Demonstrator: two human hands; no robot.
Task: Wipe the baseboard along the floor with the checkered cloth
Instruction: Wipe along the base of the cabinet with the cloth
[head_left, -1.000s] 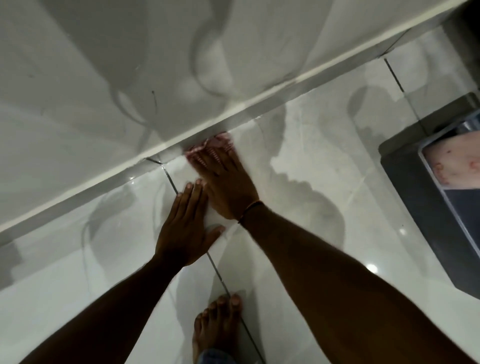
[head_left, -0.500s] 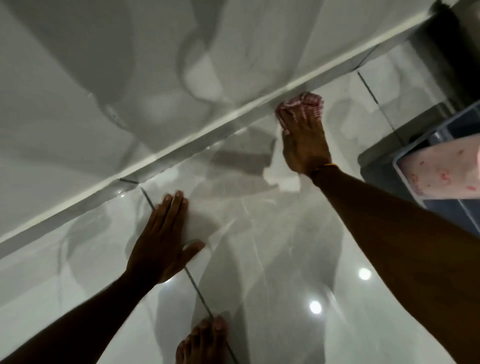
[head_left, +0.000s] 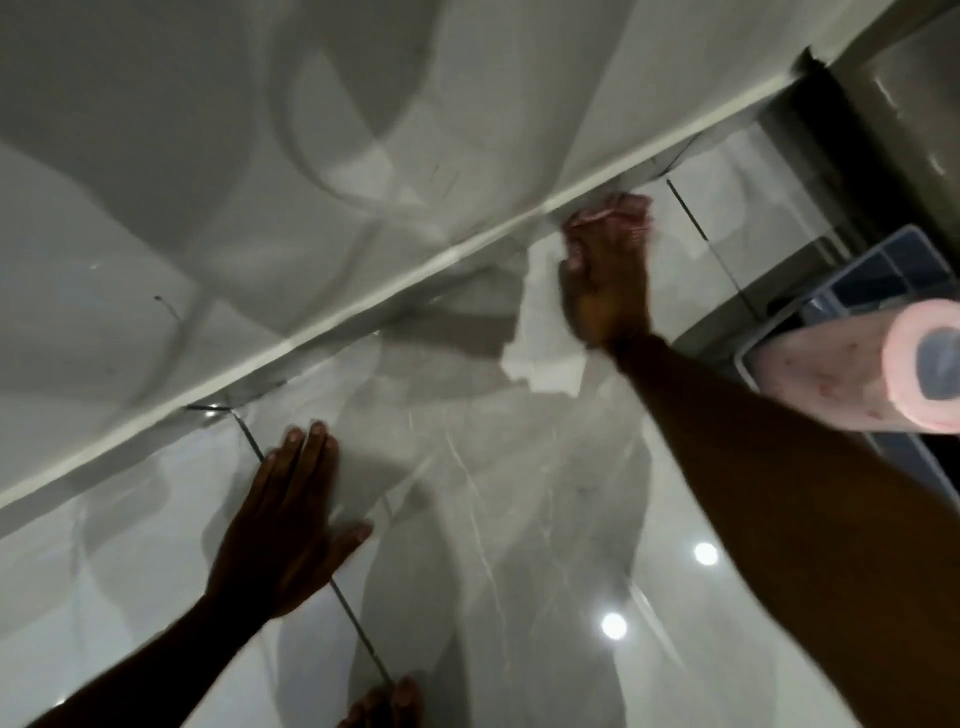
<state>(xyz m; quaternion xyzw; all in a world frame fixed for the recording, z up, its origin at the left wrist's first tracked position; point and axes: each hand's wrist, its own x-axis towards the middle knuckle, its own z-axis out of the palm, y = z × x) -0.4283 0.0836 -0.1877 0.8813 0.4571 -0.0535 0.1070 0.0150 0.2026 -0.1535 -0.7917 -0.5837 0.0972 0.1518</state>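
Note:
The baseboard (head_left: 332, 325) runs as a pale diagonal strip from lower left to upper right, where the white wall meets the glossy tiled floor. My right hand (head_left: 605, 283) is stretched out to its right part and presses the pink-and-white checkered cloth (head_left: 621, 208) against it. The cloth shows only past my fingertips and is motion-blurred. My left hand (head_left: 291, 519) lies flat on the floor tiles, fingers together and pointing at the wall, holding nothing.
A blue-grey plastic crate (head_left: 883, 280) stands at the right edge with a pink patterned roll (head_left: 857, 374) on it. A dark vertical edge (head_left: 836, 114) ends the wall at upper right. My bare toes (head_left: 384, 706) show at the bottom.
My right hand slid the cloth to the right along the baseboard, away from my left hand. The left hand stayed planted on the floor while the view shifted.

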